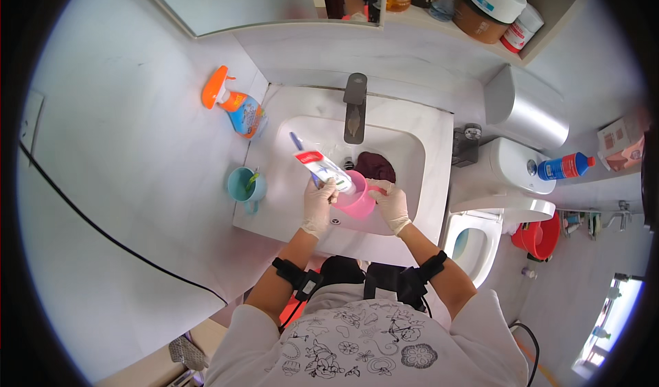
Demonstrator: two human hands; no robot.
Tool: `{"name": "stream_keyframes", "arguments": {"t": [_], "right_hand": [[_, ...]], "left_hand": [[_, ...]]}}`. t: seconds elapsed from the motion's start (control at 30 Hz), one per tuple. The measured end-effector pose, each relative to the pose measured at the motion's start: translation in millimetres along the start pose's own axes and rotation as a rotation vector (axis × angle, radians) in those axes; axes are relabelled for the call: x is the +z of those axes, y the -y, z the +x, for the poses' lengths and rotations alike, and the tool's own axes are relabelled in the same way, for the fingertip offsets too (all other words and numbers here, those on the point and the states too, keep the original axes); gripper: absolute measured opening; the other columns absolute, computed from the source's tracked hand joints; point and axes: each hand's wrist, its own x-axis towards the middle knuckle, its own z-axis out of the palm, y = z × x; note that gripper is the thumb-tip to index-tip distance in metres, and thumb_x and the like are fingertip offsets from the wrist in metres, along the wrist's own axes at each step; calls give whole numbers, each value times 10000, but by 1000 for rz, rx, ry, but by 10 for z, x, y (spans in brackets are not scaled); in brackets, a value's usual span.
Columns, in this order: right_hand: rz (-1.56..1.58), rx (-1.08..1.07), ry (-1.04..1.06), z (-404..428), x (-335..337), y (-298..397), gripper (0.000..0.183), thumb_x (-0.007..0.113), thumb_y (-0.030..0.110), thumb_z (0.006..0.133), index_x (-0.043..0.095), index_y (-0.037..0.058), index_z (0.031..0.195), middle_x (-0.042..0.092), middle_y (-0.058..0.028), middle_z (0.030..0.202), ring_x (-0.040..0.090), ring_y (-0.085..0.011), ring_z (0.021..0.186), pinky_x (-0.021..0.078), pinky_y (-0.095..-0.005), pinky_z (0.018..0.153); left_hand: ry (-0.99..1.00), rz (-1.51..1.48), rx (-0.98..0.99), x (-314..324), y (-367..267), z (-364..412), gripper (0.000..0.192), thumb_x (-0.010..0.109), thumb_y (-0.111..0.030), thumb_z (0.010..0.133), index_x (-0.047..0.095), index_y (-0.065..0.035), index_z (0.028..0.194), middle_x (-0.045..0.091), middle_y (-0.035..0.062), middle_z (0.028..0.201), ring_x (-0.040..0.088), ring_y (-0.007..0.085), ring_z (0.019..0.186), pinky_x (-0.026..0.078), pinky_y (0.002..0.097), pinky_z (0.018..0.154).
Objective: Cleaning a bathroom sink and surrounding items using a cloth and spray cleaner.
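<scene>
Over the white sink basin (414, 181), my gloved left hand (320, 207) grips a toothpaste tube (327, 170) with a red band. Behind the tube, a blue toothbrush (296, 141) slants up from the same hand. The tube's lower end is at the mouth of a pink cup (363, 207); whether it touches the cup I cannot tell. My right hand (393, 206), also gloved, holds that cup by its handle on the right. A dark maroon cloth (377, 166) lies in the basin behind the cup, near the drain stopper.
A dark faucet (355, 109) overhangs the basin's back. At the counter's left stand a spray bottle (243, 110) and a teal cup (247, 185) holding a green item. A toilet (476, 232) and red bucket (535, 238) are on the right; jars (489, 11) fill a shelf.
</scene>
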Motion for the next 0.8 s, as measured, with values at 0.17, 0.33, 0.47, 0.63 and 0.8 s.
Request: {"name": "stream_keyframes", "arguments": {"t": [0.17,0.33,0.47,0.63,0.8], "right_hand": [[52,-181,-32,-44,59,127,286,575,-31,767,630,10,1045,655,-76,997,590,-124,901,461,-250,835],[176,-163,-103,-55,-56,299,236,542,-65,797,614,-27,1018,619,-115,1091,570,-164,994,434,-274,896],[216,-215,-158,-7,-138,358,225,533,-67,809,603,-30,1021,614,-111,1094,569,-160,987,434,-269,894],[217,-272,-176,31,-121,391,222,536,-64,811,597,-32,1022,610,-112,1096,570,-154,973,439,-264,884],[267,-188,-109,-2,34,358,229,564,-53,789,616,-24,1010,621,-107,1077,572,-154,985,436,-261,889]], "left_hand": [[38,236,-80,22,-193,-189,88,580,-77,856,545,-48,932,468,-42,719,432,37,532,326,177,437],[49,313,28,81,-498,-334,151,564,-110,872,579,-45,1007,502,-32,759,425,39,529,317,171,448],[-5,571,115,-30,-612,-466,190,533,-129,891,582,-35,1049,540,-12,805,458,62,593,363,199,518],[141,673,379,-121,-804,-526,233,467,-136,927,593,-21,1085,587,12,898,513,91,816,418,259,754],[153,355,347,338,-932,-561,232,453,-84,921,594,-23,1095,605,48,1015,553,112,952,397,258,877]]}}
